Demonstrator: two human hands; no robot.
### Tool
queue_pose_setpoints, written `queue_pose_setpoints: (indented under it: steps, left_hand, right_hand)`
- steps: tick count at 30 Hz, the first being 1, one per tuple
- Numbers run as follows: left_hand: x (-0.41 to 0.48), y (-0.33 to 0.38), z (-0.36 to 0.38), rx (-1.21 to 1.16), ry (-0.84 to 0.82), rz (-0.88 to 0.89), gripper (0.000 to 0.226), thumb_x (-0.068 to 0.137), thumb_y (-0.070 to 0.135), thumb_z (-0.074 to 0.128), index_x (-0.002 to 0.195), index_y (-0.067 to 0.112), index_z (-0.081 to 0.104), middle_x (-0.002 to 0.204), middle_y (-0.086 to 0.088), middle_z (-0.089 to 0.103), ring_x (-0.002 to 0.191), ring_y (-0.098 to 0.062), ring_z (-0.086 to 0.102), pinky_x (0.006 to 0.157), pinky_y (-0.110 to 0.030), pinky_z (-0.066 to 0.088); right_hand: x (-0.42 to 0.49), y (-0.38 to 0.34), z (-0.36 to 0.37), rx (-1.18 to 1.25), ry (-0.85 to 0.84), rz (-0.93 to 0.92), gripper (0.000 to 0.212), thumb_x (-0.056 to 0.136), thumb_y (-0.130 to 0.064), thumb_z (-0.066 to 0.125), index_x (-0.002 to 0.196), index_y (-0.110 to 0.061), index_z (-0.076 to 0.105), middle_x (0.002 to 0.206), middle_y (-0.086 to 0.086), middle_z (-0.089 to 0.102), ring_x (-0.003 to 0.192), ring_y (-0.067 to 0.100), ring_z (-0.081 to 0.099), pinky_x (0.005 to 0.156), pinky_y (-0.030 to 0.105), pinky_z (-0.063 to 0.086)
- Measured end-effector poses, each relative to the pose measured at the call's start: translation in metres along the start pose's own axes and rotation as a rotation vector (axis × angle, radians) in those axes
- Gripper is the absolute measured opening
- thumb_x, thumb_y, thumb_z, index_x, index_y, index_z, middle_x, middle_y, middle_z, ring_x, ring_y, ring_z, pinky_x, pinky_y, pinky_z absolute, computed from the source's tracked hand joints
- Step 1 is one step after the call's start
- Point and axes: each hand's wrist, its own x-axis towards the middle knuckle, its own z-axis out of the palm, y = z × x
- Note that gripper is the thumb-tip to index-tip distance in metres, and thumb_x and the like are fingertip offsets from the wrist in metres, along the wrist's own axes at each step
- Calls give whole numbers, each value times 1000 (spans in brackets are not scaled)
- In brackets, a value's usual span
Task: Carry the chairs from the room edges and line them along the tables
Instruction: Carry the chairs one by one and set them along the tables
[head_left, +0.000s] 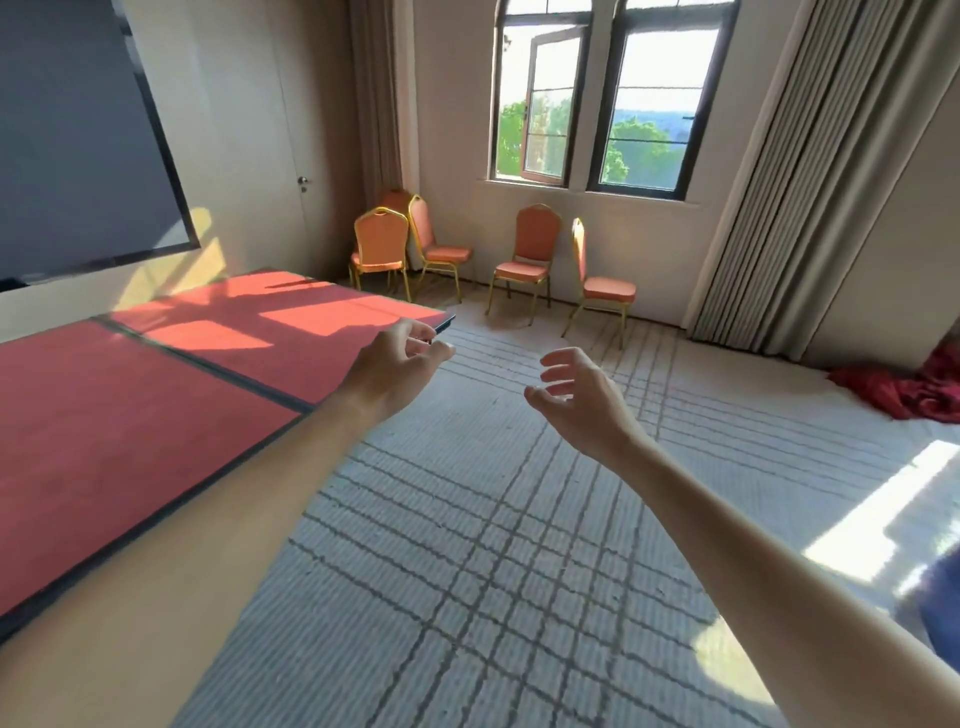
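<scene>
reaching ahead with the left hand (395, 358) and right hand (574, 395) both loose and holding nothing, walk to the chairs (524, 260) at the far wall, take one by its back and bring it along the tables (156, 395) at left.

Empty hands (395, 364), distant chairs (524, 254)

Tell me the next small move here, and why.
Probably step forward toward the rightmost chair below the window. The left hand and right hand are both empty, fingers loosely curled. Every chair in view stands at the room's edge, and none shows along the visible side of the red tables. That chair looks nearest, with bare carpet leading to it.
</scene>
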Motion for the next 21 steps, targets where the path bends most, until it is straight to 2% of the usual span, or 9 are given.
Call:
queue_pose_setpoints:
  steps: [3,8,17,21]
  left_hand:
    - [90,-36,22,35,-32,-28,33,92,49,58,117,27,58,115,5,59,107,-16,56,78,-32,43]
    - [267,-87,55,73,-83,-41,40,90,54,57,121,30,56,119,7,61,107,-15,58,81,-34,45]
    - [558,-87,136,107,-203,-2,38,91,50,58,121,27,57,117,7,64,104,-13,60,85,-34,47]
    - [661,-97,169,168,-221,25,45,84,58,56,118,29,57,115,8,63,104,-14,61,92,-41,52]
  right_hand:
    - [86,43,17,-40,-43,21,40,88,-33,72,123,-20,56,110,-4,66,100,11,64,84,28,54]
    - [257,114,48,-88,-89,55,42,87,-34,73,123,-20,56,110,-4,64,102,12,63,87,28,52]
    - [521,215,33,-169,-40,133,41,87,-33,74,121,-19,56,110,-2,64,101,14,63,86,27,52]
    - [618,262,31,-147,-5,150,40,87,-34,73,121,-19,56,109,-3,64,101,12,63,86,28,52]
